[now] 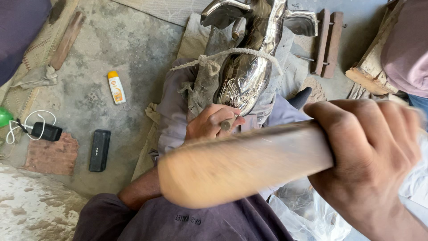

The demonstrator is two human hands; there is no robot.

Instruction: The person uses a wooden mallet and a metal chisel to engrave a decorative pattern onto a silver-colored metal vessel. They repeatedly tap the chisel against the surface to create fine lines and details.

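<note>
Orange-capped white tube (116, 87) lies on concrete; hands grip wooden mallet (240, 158) and chisel (228, 123).

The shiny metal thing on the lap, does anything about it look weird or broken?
No damage shows. The shiny metal piece is tied down over dirty cloth with a rope, and part of it carries engraved patterns. The left hand holds a small tool against it. The wooden mallet in the right hand looks blurred.

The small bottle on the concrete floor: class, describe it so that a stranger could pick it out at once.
Start at the shiny engraved metal piece on the person's lap and look left across the bare concrete floor. The small bottle lies there alone, flat on its side. It is white with an orange cap, unlike the black rectangular box lower down.
</note>
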